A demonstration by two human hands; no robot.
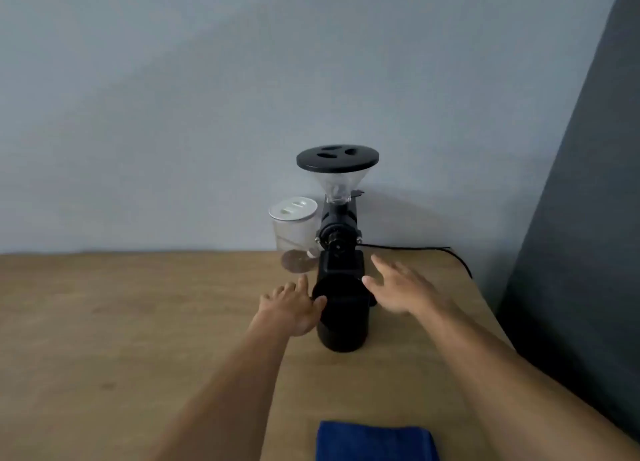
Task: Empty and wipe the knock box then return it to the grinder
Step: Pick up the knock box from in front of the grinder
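Note:
A black coffee grinder (337,225) with a clear hopper and a black lid stands at the back of the wooden table (138,322), by the wall. In front of its base stands the black cylindrical knock box (341,325). My left hand (294,305) is at the box's left side with fingers spread, its thumb touching the rim. My right hand (401,286) hovers open just right of the box, thumb near the rim; I cannot tell whether it touches. Folded at the table's near edge lies a blue cloth (375,441).
A clear jar with a white lid (294,227) stands left of the grinder. A black power cord (433,251) runs right from the grinder over the table's far edge. A dark grey panel (588,218) bounds the right side.

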